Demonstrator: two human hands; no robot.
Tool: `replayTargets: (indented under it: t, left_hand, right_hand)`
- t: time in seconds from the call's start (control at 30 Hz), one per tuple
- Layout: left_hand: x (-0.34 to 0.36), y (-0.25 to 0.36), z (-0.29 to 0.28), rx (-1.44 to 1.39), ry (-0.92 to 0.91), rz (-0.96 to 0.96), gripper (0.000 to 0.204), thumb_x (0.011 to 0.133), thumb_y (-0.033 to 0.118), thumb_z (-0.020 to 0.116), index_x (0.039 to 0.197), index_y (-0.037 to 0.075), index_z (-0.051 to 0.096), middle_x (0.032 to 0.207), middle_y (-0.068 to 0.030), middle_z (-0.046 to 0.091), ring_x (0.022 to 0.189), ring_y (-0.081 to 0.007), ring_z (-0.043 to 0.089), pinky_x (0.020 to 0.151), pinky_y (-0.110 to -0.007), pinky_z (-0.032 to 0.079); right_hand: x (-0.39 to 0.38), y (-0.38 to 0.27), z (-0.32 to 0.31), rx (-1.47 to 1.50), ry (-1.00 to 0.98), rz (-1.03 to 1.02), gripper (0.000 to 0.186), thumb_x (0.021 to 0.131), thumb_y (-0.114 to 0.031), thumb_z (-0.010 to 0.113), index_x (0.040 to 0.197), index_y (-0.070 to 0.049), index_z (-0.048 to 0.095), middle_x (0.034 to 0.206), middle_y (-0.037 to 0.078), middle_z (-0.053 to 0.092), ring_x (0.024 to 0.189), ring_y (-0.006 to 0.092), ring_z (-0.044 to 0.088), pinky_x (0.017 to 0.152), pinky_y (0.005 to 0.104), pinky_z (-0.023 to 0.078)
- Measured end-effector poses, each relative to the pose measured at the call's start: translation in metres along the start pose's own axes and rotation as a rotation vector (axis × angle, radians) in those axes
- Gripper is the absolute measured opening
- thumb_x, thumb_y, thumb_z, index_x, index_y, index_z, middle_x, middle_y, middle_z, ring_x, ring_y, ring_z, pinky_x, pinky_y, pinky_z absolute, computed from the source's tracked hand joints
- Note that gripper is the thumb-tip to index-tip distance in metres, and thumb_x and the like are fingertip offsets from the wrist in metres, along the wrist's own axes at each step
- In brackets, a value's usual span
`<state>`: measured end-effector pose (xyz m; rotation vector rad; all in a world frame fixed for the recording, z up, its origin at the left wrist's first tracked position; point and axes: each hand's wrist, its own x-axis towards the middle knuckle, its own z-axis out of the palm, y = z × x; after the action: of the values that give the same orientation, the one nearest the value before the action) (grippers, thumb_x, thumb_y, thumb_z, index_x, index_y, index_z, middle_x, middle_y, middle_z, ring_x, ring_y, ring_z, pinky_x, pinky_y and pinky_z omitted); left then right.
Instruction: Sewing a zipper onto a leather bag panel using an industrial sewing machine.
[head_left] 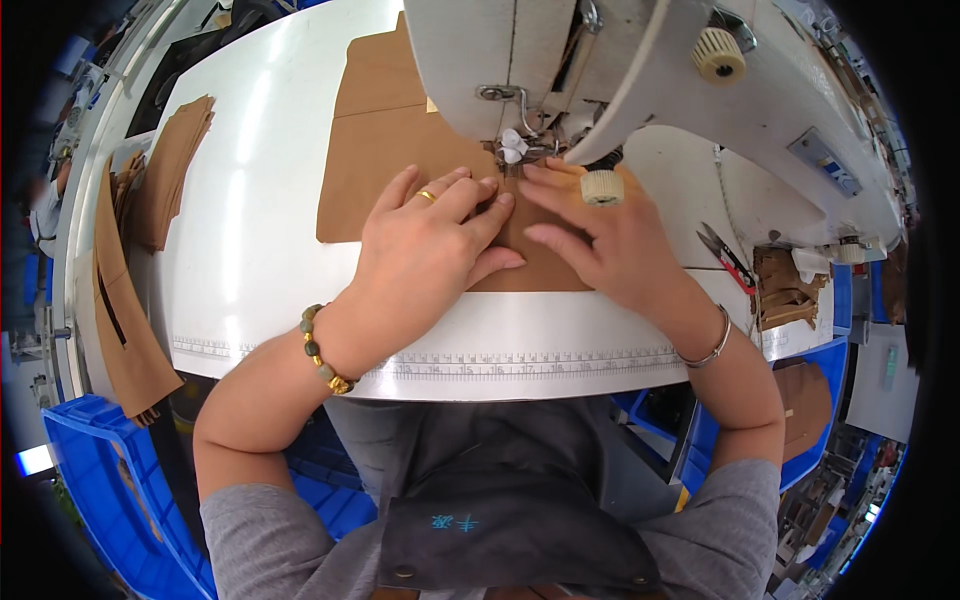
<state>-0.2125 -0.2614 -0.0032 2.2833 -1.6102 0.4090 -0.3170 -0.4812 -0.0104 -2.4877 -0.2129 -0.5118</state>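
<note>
"Brown, flat, smooth-faced panel (370,170) on the glossy white table (260,220): how do we see the hands on it?"

"We see both palm down, forearms angled inward. The left hand (430,235) has its fingers bent and slightly spread; the right hand (610,230) reaches under the white metal sewing machine (480,60), thumb wide of the fingers."

"Do we see a grip?"

"Neither closes around anything; both rest on the panel, near the needle."

"Our count?"

"We count one gold ring (427,196), one green-and-gold beaded bracelet (312,349), one silver metal bangle (716,353) and one pair of black-and-red snips (738,272)"
</note>
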Motion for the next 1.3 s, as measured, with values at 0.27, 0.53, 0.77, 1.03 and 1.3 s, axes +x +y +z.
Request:
replayTargets:
  t: [0.27,0.53,0.77,1.03,1.3]
  left_hand:
    - [0.004,-0.005,0.003,-0.007,0.014,-0.001,0.053,0.086,0.047,0.078,0.124,0.01,0.078,0.127,-0.0053,0.073,0.126,-0.0263,0.067,0.109,-0.054,0.05]
    - [0.006,-0.007,0.004,-0.009,-0.006,-0.01,0.053,0.086,0.046,0.078,0.126,0.011,0.078,0.128,-0.0051,0.073,0.127,-0.0266,0.067,0.109,-0.054,0.05]
    - [0.008,-0.009,0.005,-0.011,0.005,-0.014,0.053,0.087,0.047,0.077,0.127,0.011,0.077,0.129,-0.0055,0.073,0.128,-0.0265,0.066,0.109,-0.054,0.049]
    - [0.009,-0.01,0.007,0.001,0.002,-0.015,0.053,0.089,0.048,0.075,0.128,0.012,0.077,0.127,-0.0054,0.073,0.125,-0.0257,0.067,0.108,-0.052,0.05]
    - [0.009,-0.01,0.006,-0.012,-0.011,-0.022,0.053,0.089,0.048,0.075,0.128,0.012,0.077,0.127,-0.0054,0.073,0.124,-0.0255,0.067,0.108,-0.052,0.05]
  right_hand:
    - [-0.003,-0.001,0.008,-0.274,-0.022,-0.109,0.038,0.092,-0.032,0.077,0.12,-0.007,0.074,0.122,0.011,0.073,0.124,0.0297,0.064,0.116,0.0502,0.043]
    - [-0.003,0.001,0.01,-0.269,-0.002,-0.113,0.037,0.092,-0.031,0.076,0.12,-0.007,0.074,0.124,0.012,0.073,0.127,0.0301,0.063,0.116,0.0509,0.043]
    - [-0.001,0.004,0.012,-0.269,0.019,-0.115,0.036,0.092,-0.029,0.076,0.119,-0.006,0.074,0.123,0.013,0.072,0.125,0.0307,0.063,0.116,0.0514,0.043]
    - [0.001,0.003,0.008,-0.277,-0.013,-0.094,0.033,0.091,-0.03,0.077,0.112,-0.005,0.073,0.11,0.012,0.072,0.113,0.0307,0.066,0.113,0.0492,0.045]
    - [0.001,0.002,0.009,-0.293,0.032,-0.139,0.032,0.092,-0.03,0.075,0.113,-0.005,0.073,0.106,0.011,0.071,0.109,0.0305,0.066,0.112,0.0489,0.045]
